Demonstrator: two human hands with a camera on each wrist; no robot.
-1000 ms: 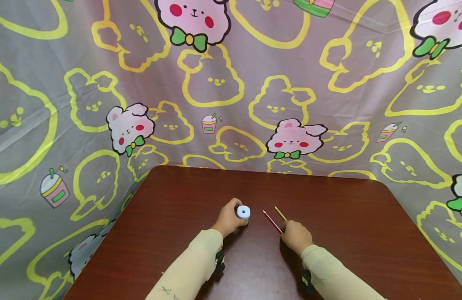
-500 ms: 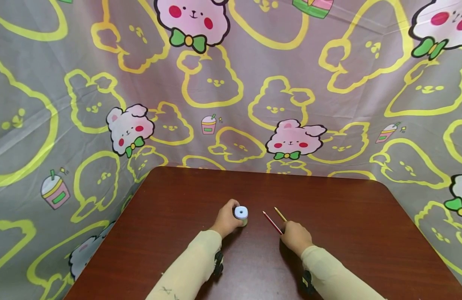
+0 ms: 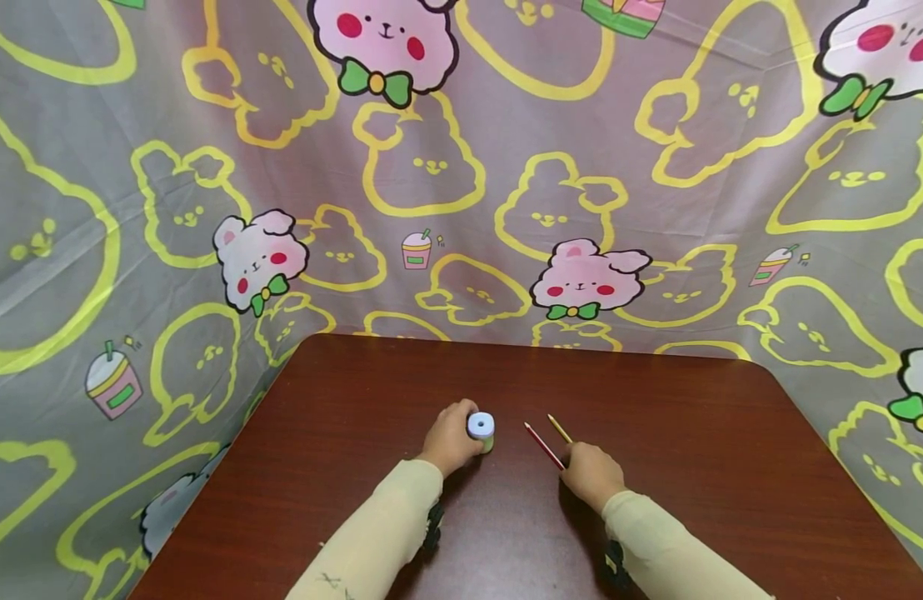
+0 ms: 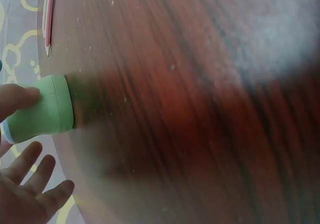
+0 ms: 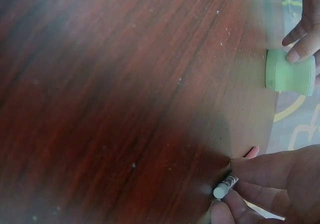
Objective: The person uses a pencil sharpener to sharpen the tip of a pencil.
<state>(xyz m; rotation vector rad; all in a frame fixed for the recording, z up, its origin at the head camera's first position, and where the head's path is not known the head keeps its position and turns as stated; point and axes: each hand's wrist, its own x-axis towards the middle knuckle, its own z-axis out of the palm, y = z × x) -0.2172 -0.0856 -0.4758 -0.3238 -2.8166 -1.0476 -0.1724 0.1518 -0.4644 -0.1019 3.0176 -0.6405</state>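
Note:
My left hand (image 3: 450, 437) holds a green pencil sharpener (image 4: 45, 111) with a pale lid that has a dark hole in its middle. It stands upright, its base at the tabletop as far as I can tell. In the left wrist view the thumb presses its side, while several fingers are spread apart from it. To the right, my right hand (image 3: 592, 475) pinches a red pencil (image 3: 542, 444) and a yellow pencil (image 3: 559, 427), their points facing away from me. A white eraser end (image 5: 220, 191) shows between the fingertips in the right wrist view; the pencils' middles are hidden.
The brown wooden table (image 3: 401, 375) has rounded far corners. A grey curtain (image 3: 461, 283) printed with yellow outlines and rabbit heads hangs behind it and along the sides. Both wrists wear dark devices under pale sleeves (image 3: 379, 533).
My left hand has shifted slightly left with the pencil sharpener, whose lid now sits a little farther from the pencils. The right hand and both pencils stay in place.

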